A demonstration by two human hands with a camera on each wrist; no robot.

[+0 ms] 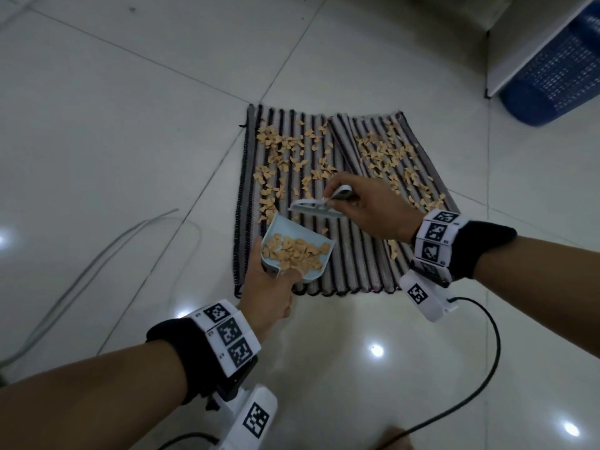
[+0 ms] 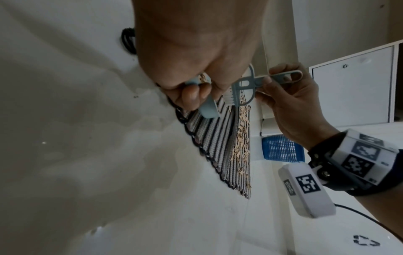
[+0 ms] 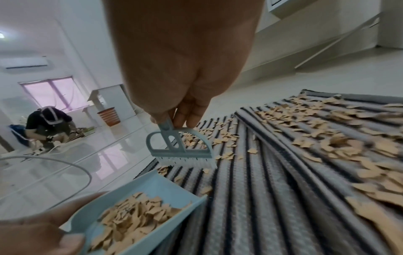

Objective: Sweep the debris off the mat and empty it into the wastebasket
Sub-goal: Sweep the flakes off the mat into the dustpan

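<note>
Overhead, the left hand (image 1: 269, 293) grips the handle of a pale blue dustpan (image 1: 297, 251) half full of tan debris (image 1: 292, 250), held at the mat's (image 1: 357, 254) six o'clock edge. The right hand (image 1: 370, 209) pinches a small grey-blue brush (image 1: 316, 207) just above the pan's mouth, toward twelve o'clock from it. More tan scraps (image 1: 285, 157) cover the mat's far half. Only the right wrist view shows the white bristles (image 3: 187, 162) and another person (image 3: 48, 124) crouching at nine o'clock. A blue wastebasket (image 1: 558, 76) lies tipped at two o'clock on the glossy white tiled floor (image 1: 130, 125).
</note>
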